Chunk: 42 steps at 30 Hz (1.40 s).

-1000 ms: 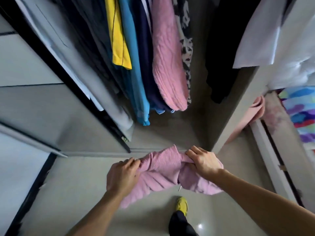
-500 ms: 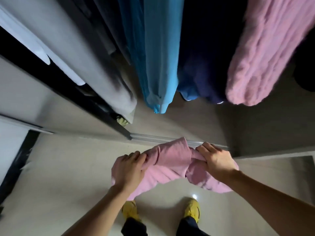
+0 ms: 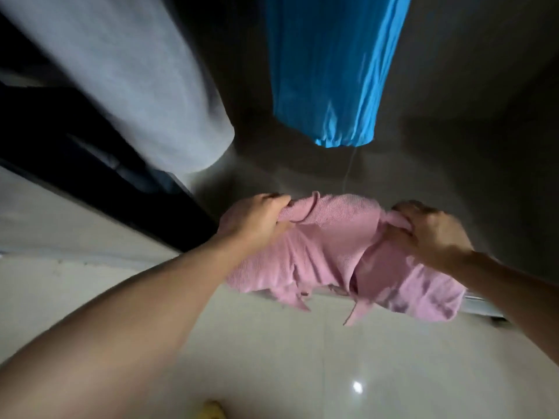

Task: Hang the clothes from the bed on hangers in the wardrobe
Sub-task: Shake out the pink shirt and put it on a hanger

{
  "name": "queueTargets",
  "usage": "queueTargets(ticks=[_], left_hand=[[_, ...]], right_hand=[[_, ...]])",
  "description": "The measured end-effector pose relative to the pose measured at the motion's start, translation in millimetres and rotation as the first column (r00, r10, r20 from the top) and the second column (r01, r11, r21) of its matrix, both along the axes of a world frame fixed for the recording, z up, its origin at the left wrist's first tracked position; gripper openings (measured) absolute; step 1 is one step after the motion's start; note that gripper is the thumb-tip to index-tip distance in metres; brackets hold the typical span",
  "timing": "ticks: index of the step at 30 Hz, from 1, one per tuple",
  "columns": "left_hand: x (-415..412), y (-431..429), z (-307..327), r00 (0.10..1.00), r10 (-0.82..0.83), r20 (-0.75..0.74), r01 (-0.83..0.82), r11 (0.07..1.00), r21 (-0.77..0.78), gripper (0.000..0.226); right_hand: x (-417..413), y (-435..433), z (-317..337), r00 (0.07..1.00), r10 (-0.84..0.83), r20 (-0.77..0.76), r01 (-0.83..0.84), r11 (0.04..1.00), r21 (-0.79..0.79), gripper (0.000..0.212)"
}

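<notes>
A pink ribbed garment point(image 3: 335, 252) hangs bunched between my two hands in front of the open wardrobe. My left hand point(image 3: 257, 217) grips its left upper edge with curled fingers. My right hand point(image 3: 429, 234) grips the right upper edge the same way. The cloth sags below both hands, with loose flaps and a thin tie dangling. No hanger shows in the garment or in either hand. Above it, inside the wardrobe, hang a bright blue garment point(image 3: 332, 71) and a pale grey garment point(image 3: 145, 86).
The dark edge of the wardrobe's sliding door point(image 3: 90, 182) runs diagonally on the left. The wardrobe floor point(image 3: 453, 164) lies in shadow behind the garment. Glossy pale floor tiles point(image 3: 332, 373) fill the foreground, and a yellow shoe tip point(image 3: 211, 411) shows at the bottom edge.
The view has moved closer and lower into the wardrobe. Both hands have pushed the pink garment forward over the door track and spread it wider. The other hanging clothes have left the frame.
</notes>
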<state>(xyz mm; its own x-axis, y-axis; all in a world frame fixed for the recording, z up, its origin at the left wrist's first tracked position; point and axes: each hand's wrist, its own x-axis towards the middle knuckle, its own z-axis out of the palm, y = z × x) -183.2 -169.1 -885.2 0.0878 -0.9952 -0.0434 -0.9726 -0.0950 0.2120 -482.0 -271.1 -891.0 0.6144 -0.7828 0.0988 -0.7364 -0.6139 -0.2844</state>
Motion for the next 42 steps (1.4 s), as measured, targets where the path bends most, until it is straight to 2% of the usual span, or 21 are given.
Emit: queueTargets(ticks=[1,3,6,9,13,16,17,19,21,28,32,35,37,42], left_hand=[[8,-17,-16,1.000,0.012,-0.003,-0.012,1.000,0.014,0.040],[23,-47,-44,0.999,0.045,0.016,-0.045,0.999,0.005,0.047],[35,-86,-77,0.996,0.060,0.059,-0.056,0.997,-0.060,0.049],[38,-110,-102,0.986,0.035,0.163,-0.013,0.991,-0.132,0.045],[46,-105,-125,0.950,0.106,0.295,-0.033,0.970,-0.241,0.056],[30,-60,-138,0.970,0.130,0.204,-0.062,0.949,-0.309,0.053],[23,-40,-149,0.979,0.125,0.163,-0.070,0.950,-0.305,0.054],[13,-2,-176,0.989,0.086,0.120,-0.062,0.979,-0.194,0.062],[12,15,-204,0.986,0.047,0.159,-0.039,0.998,-0.058,0.070],[35,-64,-209,0.986,0.075,0.146,-0.082,0.996,0.044,0.081],[53,-103,-212,0.981,0.072,0.179,-0.073,0.997,0.004,0.087],[57,-118,-218,0.981,0.083,0.176,-0.080,0.996,-0.027,0.083],[58,-121,-217,0.976,0.087,0.200,-0.085,0.996,-0.016,0.078],[52,-116,-192,0.969,0.023,0.247,-0.053,0.992,0.115,0.064]], right_hand=[[8,-16,-18,1.000,-0.029,0.005,0.029,0.999,0.021,0.023],[25,-47,-50,0.997,-0.071,0.017,0.070,0.996,0.053,0.034],[46,-86,-93,0.996,-0.075,0.042,0.078,0.994,-0.073,0.051],[62,-108,-122,0.988,-0.155,0.001,0.153,0.973,-0.171,0.045],[58,-91,-134,0.943,-0.286,-0.169,0.239,0.937,-0.253,0.061],[43,-40,-134,0.966,-0.245,-0.078,0.223,0.950,-0.218,0.064],[40,-20,-141,0.971,-0.229,-0.067,0.212,0.958,-0.191,0.065],[39,12,-163,0.971,-0.181,-0.155,0.162,0.978,-0.128,0.071],[45,23,-187,0.955,-0.153,-0.253,0.137,0.987,-0.080,0.076],[72,-47,-190,0.925,-0.211,-0.317,0.211,0.977,-0.037,0.087],[86,-90,-191,0.910,-0.204,-0.360,0.211,0.977,-0.021,0.082],[91,-109,-200,0.915,-0.216,-0.341,0.218,0.975,-0.033,0.072],[92,-115,-200,0.917,-0.209,-0.339,0.209,0.977,-0.039,0.072],[83,-107,-174,0.920,-0.131,-0.368,0.171,0.982,0.078,0.073]])
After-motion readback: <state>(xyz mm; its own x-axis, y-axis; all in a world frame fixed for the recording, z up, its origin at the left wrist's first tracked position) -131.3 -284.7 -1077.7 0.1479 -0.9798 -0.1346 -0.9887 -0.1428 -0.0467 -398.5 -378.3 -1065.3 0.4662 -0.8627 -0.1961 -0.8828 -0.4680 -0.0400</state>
